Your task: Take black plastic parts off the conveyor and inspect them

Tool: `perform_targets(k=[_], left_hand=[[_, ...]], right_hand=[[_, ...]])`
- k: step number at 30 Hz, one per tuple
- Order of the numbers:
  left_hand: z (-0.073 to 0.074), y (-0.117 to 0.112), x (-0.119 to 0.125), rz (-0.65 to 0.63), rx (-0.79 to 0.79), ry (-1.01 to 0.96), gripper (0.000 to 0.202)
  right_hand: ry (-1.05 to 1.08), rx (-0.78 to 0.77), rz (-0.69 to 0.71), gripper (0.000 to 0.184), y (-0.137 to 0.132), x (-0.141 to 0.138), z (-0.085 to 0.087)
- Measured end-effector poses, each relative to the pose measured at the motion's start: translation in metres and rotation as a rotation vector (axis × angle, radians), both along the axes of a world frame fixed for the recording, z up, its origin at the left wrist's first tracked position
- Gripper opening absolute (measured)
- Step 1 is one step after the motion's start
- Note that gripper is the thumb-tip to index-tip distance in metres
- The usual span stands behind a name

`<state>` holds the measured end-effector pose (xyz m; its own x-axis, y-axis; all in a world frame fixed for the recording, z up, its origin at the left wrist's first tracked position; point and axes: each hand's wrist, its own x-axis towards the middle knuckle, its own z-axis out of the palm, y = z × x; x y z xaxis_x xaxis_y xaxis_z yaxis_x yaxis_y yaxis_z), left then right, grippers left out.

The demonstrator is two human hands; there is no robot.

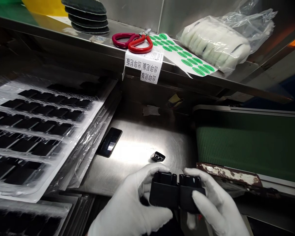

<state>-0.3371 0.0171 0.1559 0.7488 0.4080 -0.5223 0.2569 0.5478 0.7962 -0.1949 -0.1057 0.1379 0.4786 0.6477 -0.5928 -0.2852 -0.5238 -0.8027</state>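
Observation:
White gloves cover both of my hands. My left hand (135, 203) is closed around a black plastic block (163, 195) with short upright prongs along its top. Beside it, a similar black block (189, 196) is gripped by the thumb and fingers of my right hand (217, 200). The two blocks stand side by side, close together; whether they touch I cannot tell. Just beyond my fingertips, on the steel bench (135, 170), sits a small black part (158, 156) with holes in its end face.
Stacked clear trays (73, 144) of black pieces fill the left, near a phone (109, 142). A green conveyor belt (250, 144) runs at right. The steel shelf (88, 44) above bears scissors (140, 45), green-sticker sheets (186, 59), dark round pads (87, 16) and a bagged white bundle (213, 41).

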Motion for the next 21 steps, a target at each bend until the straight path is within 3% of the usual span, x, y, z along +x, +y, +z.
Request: perform_targets(k=[4,7,11,14,16,18,21], left_hand=[[-0.012,-0.001,0.0,0.02,-0.021,0.008,0.042],[-0.032,-0.002,-0.001,0.042,-0.048,-0.011,0.051],[-0.077,-0.003,-0.002,0.025,-0.149,-0.05,0.047],[-0.122,-0.005,-0.004,0.074,-0.175,-0.062,0.031],[-0.15,-0.008,-0.007,0.093,-0.165,-0.019,0.036],[-0.172,-0.012,-0.01,0.113,-0.141,0.037,0.043],[-0.192,-0.015,-0.012,0.158,-0.096,0.086,0.047]], right_hand=[[0.051,0.032,0.036,0.069,-0.001,0.006,-0.009],[0.132,0.075,0.062,0.065,0.001,0.008,-0.025],[0.403,0.225,0.117,0.053,-0.001,0.0,-0.078],[0.505,0.18,0.066,0.048,-0.007,-0.011,-0.126],[0.464,0.161,0.022,0.047,-0.009,-0.014,-0.148],[0.355,0.183,-0.048,0.05,-0.007,-0.011,-0.158],[0.19,0.245,-0.14,0.059,0.007,0.004,-0.153]])
